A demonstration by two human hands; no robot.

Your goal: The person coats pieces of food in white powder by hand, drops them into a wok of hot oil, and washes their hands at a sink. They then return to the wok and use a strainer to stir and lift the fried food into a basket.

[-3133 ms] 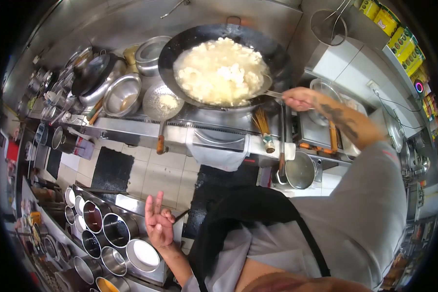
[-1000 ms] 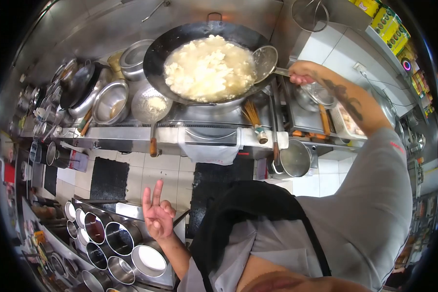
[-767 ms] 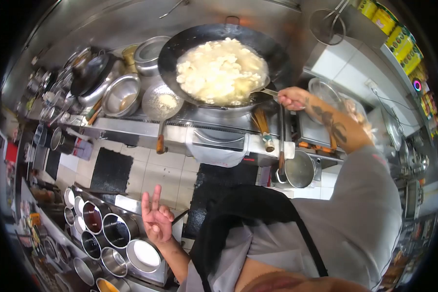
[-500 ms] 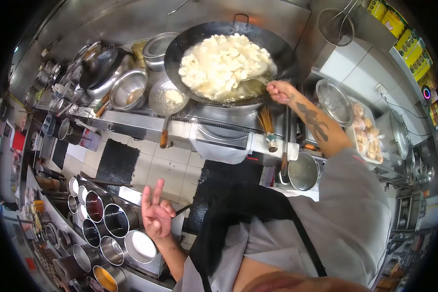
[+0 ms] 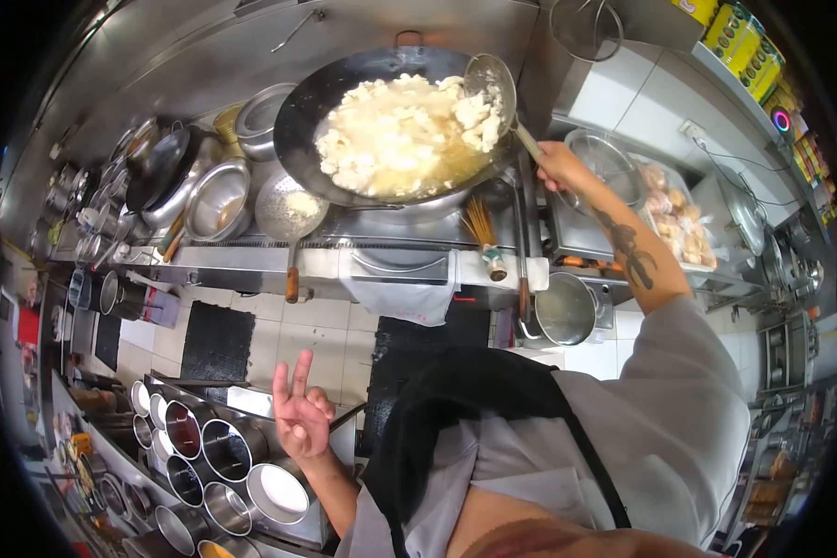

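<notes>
Skimmer (image 5: pixel 502 80) is gripped by right hand (image 5: pixel 561 167), left hand (image 5: pixel 302 418) part-spread, labels (image 5: pixel 724 43) on yellow packets (image 5: pixel 737 39) unreadable.

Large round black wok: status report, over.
Right hand grips round grey metal skimmer over wok. Left hand raised, empty. Irregular white chunks sit in cloudy liquid. Nothing else seen over wok.

Black mats (image 5: pixel 216 344) lie on pale floor tiles (image 5: pixel 330 346) — steel wall (image 5: pixel 205 58) beyond.
</notes>
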